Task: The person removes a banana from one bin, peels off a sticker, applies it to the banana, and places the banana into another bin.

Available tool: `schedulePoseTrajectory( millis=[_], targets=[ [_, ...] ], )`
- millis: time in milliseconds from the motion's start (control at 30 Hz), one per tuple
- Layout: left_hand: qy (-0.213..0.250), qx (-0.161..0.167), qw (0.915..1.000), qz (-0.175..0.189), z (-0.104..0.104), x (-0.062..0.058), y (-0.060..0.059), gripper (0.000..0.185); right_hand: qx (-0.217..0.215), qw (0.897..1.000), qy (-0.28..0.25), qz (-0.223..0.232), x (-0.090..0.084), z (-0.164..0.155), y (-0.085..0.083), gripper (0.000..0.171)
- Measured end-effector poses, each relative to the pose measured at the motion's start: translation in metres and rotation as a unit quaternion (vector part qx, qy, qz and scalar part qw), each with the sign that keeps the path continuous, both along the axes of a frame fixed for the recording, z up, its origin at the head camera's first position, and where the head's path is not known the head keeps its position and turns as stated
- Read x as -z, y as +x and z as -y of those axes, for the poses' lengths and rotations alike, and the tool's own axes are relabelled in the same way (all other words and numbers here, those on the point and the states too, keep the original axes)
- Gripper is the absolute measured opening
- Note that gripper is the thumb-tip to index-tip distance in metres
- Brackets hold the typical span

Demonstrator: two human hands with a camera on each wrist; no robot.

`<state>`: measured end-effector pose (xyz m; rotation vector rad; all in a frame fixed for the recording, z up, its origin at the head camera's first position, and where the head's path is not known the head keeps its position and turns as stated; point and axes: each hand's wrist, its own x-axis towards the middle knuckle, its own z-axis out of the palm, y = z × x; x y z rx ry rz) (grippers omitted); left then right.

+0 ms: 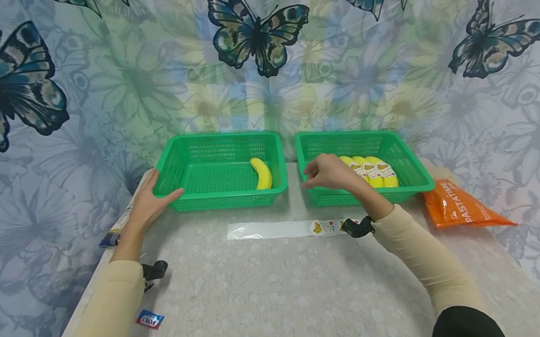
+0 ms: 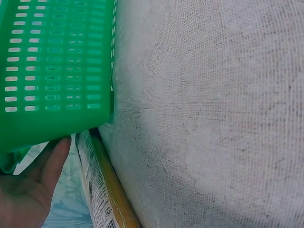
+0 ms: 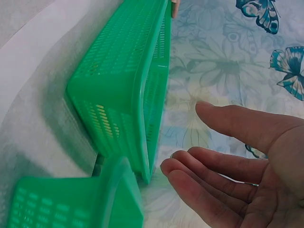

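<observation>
My left hand (image 1: 149, 201) is at the left end of the left green basket (image 1: 221, 202), thumb stretched toward its front rim. In the left wrist view, a finger (image 2: 57, 161) lies right under the rim. A yellow banana (image 1: 262, 174) rests inside that basket at its right end. My right hand (image 1: 328, 171) hovers over the left end of the right green basket (image 1: 419, 182), holding nothing; its fingers are loosely bent and the thumb is apart from them in the right wrist view. Several yellow bananas in labelled wrapping (image 1: 374, 172) lie in the right basket, partly hidden by this hand.
A clear plastic strip with banana labels (image 1: 274, 229) lies flat before the baskets. An orange packet (image 1: 462, 205) sits at the right, a small blue-and-red packet (image 1: 150, 319) at the front left. Another printed packet (image 1: 116, 229) lies beside the left arm. A butterfly-print cloth (image 1: 152, 67) hangs behind.
</observation>
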<state>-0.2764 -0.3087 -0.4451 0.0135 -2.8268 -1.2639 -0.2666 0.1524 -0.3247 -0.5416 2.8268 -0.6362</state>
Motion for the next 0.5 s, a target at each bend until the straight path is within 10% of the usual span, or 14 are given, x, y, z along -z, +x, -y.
schedulePoseTrajectory(
  millis=[500],
  targets=[
    [-0.003,0.005,0.9999,-0.014,0.004,0.004,-0.003,0.104,-0.038,0.999,-0.007,0.009,-0.011,0.043,-0.024,0.04]
  ],
)
